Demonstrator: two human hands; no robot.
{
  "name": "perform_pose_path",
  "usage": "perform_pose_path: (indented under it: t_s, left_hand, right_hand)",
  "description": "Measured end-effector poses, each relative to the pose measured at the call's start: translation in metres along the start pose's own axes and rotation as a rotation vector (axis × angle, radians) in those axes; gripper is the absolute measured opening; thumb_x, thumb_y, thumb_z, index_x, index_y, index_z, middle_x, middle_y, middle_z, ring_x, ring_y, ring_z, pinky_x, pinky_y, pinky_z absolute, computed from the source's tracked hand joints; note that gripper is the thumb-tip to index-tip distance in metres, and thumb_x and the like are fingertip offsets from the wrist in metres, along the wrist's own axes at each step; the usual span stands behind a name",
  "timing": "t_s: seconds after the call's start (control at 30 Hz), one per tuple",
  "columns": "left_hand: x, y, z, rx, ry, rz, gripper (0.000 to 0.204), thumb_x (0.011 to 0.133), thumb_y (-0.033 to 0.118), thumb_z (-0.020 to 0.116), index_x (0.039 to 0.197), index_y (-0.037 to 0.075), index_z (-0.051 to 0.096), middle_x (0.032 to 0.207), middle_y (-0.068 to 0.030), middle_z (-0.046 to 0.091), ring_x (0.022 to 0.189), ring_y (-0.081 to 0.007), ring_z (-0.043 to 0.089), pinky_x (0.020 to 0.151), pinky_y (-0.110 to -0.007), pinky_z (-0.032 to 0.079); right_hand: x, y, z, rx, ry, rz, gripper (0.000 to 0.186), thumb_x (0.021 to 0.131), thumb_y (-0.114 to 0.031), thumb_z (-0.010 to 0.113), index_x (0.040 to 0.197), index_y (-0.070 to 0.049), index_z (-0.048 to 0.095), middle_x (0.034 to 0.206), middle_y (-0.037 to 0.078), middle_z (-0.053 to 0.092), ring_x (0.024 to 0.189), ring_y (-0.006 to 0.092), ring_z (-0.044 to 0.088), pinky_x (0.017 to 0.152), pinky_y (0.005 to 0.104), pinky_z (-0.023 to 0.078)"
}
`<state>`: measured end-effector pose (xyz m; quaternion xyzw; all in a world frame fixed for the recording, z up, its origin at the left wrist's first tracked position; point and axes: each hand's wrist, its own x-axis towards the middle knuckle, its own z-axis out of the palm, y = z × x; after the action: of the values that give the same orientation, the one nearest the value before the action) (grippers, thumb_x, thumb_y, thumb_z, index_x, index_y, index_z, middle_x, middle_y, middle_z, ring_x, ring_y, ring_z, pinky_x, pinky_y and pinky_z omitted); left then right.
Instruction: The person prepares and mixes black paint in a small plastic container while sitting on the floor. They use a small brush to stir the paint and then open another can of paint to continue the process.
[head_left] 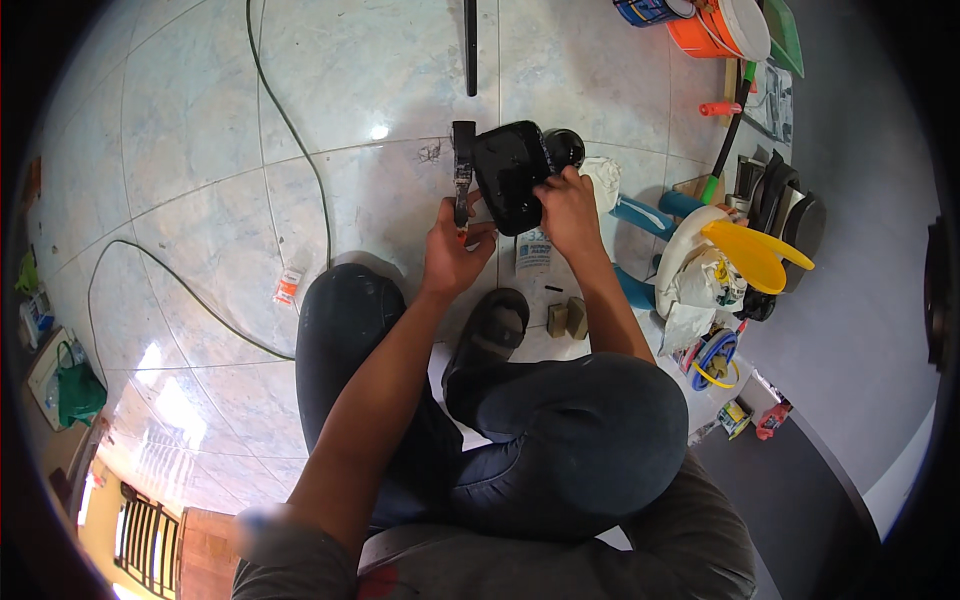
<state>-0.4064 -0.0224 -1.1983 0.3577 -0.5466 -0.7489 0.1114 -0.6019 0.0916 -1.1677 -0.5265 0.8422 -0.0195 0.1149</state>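
Note:
I sit cross-legged on a pale marble tile floor (200, 130). My left hand (452, 250) grips a tool with an orange handle; its dark shaft (462, 165) runs up along the left side of a glossy black casing (512, 175). My right hand (566, 205) clasps the right lower edge of that casing and steadies it. A black round part (566, 147) sticks out behind the casing. A white rag (604, 178) lies just right of my right hand.
A black cable (300, 140) snakes over the tiles at left, near a small orange-and-white packet (287, 286). Two small blocks (566, 318) lie by my knee. At right: a white bucket (690, 250) with a yellow funnel (752, 252), orange buckets (715, 28), tools, a blue wire coil (714, 356).

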Motion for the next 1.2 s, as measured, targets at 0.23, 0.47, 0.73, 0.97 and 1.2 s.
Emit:
perform_pose_path:
  t_s: [0.23, 0.47, 0.73, 0.97, 1.2]
  left_hand:
    - [0.000, -0.002, 0.001, -0.042, 0.013, 0.011, 0.041, 0.089, -0.006, 0.074, 0.116, 0.000, 0.044, 0.145, -0.0214, 0.065, 0.108, -0.0286, 0.081, 0.086, -0.034, 0.065]
    - [0.000, -0.001, 0.002, -0.054, 0.007, 0.010, 0.042, 0.089, -0.007, 0.074, 0.116, -0.001, 0.043, 0.145, -0.0205, 0.064, 0.108, -0.0281, 0.081, 0.085, -0.035, 0.066]
    - [-0.001, 0.002, 0.001, -0.046, 0.005, -0.011, 0.042, 0.089, -0.007, 0.075, 0.117, 0.000, 0.044, 0.143, -0.0194, 0.065, 0.108, -0.0278, 0.081, 0.085, -0.034, 0.066]
    - [0.001, 0.004, 0.002, -0.058, 0.002, -0.036, 0.043, 0.089, -0.007, 0.074, 0.117, 0.000, 0.042, 0.146, -0.0211, 0.066, 0.108, -0.0283, 0.081, 0.087, -0.035, 0.066]
    - [-0.001, 0.003, 0.001, -0.011, 0.008, 0.005, 0.042, 0.089, -0.006, 0.073, 0.116, 0.000, 0.042, 0.144, -0.0221, 0.067, 0.107, -0.0285, 0.081, 0.086, -0.035, 0.065]
  right_hand:
    - [-0.008, -0.002, 0.012, 0.186, 0.023, 0.076, 0.021, 0.079, 0.000, 0.074, 0.095, -0.011, 0.082, 0.097, 0.005, 0.079, 0.100, 0.0299, 0.065, 0.087, 0.0444, 0.048]
    - [-0.009, -0.011, 0.019, 0.354, 0.099, 0.084, 0.019, 0.080, -0.002, 0.074, 0.094, -0.011, 0.083, 0.095, 0.005, 0.079, 0.099, 0.0296, 0.065, 0.086, 0.0447, 0.047]
    - [-0.007, -0.024, 0.004, 0.315, 0.152, 0.106, 0.020, 0.080, 0.000, 0.075, 0.096, -0.009, 0.082, 0.093, 0.007, 0.078, 0.093, 0.0312, 0.065, 0.083, 0.0449, 0.048]
    - [-0.012, -0.016, 0.016, 0.273, 0.128, 0.107, 0.018, 0.079, 0.000, 0.073, 0.093, -0.009, 0.081, 0.090, 0.008, 0.076, 0.094, 0.0320, 0.064, 0.082, 0.0456, 0.047]
    - [-0.014, -0.019, 0.023, 0.338, 0.086, 0.132, 0.014, 0.081, -0.001, 0.071, 0.088, -0.010, 0.079, 0.091, 0.009, 0.078, 0.095, 0.0324, 0.065, 0.083, 0.0465, 0.046]
